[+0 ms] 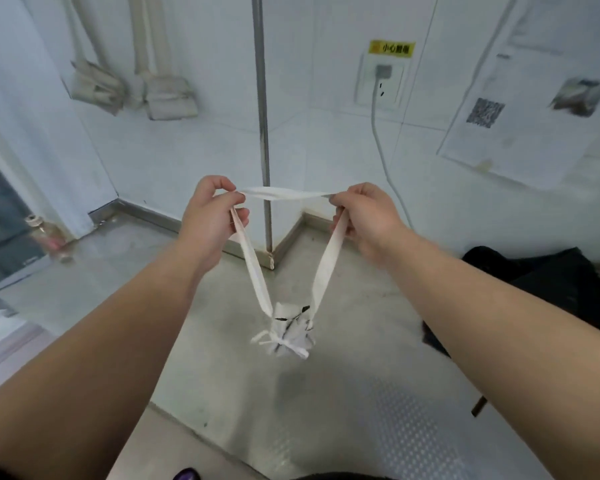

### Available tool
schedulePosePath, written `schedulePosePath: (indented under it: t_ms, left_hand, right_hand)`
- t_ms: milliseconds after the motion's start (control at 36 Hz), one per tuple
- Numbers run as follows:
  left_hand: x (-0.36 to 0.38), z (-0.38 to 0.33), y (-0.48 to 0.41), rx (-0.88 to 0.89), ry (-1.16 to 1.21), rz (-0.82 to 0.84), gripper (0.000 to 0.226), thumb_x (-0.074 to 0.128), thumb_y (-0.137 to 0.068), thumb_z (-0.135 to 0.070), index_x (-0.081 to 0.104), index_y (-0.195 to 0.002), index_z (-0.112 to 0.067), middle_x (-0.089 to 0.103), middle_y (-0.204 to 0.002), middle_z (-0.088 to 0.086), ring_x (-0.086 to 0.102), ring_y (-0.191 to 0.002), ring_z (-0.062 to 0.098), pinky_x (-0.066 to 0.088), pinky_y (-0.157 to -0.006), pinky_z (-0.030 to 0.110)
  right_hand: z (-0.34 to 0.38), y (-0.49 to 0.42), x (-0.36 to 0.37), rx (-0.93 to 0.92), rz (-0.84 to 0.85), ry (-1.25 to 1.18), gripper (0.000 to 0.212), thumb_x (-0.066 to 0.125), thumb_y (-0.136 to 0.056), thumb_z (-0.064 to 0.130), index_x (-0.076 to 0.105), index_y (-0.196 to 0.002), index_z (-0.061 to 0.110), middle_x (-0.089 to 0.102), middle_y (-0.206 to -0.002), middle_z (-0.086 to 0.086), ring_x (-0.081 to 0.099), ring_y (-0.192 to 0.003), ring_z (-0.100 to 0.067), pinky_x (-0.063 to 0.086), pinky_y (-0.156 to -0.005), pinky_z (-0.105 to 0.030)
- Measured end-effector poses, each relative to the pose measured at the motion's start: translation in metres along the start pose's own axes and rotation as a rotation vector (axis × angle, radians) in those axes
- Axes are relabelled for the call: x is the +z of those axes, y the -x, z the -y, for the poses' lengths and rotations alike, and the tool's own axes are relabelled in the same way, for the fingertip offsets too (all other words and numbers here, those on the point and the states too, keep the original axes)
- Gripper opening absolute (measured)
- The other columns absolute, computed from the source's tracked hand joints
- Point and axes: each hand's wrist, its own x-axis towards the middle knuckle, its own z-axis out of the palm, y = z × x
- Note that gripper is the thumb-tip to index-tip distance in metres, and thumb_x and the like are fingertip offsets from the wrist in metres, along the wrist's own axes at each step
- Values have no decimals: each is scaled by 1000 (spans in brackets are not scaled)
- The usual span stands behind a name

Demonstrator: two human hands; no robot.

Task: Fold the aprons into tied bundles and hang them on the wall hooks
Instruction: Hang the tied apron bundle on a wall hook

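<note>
A small white apron bundle (291, 332) with black marks, tied round with a thin strap, hangs in mid-air over the floor. Its wide white neck strap (284, 193) runs up from both sides and stretches level between my hands. My left hand (212, 216) pinches the strap's left end. My right hand (364, 220) pinches the right end. Both arms reach forward at chest height. Two other folded white bundles (97, 86) (170, 97) hang by their straps on the wall at the upper left; their hooks are out of frame.
A grey metal pole (264, 126) stands in the wall corner just behind my hands. A socket with a white cable (381, 77) and paper notices (520, 109) are on the right wall. A black bag (548, 289) lies on the floor at right; a bottle (47, 237) stands at left.
</note>
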Motion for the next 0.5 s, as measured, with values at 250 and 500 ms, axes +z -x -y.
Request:
schedulePosePath:
  t_ms: [250, 500]
  left_hand:
    - [-45, -54, -58, 94, -133, 133, 38, 34, -84, 14, 56, -64, -9, 58, -80, 3, 48, -48, 8, 50, -64, 26]
    - [-130, -131, -149, 223, -464, 278, 45, 41, -84, 10, 72, -68, -19, 64, -84, 13, 50, -62, 13, 40, -75, 30]
  right_hand:
    - [64, -21, 75, -147, 85, -64, 28, 56, -86, -2, 43, -65, 12, 47, -55, -5, 45, -52, -19, 44, -61, -34]
    - [131, -65, 181, -234, 54, -64, 28, 58, -83, 0, 45, -64, 15, 47, -55, -1, 42, -52, -16, 38, -53, -27]
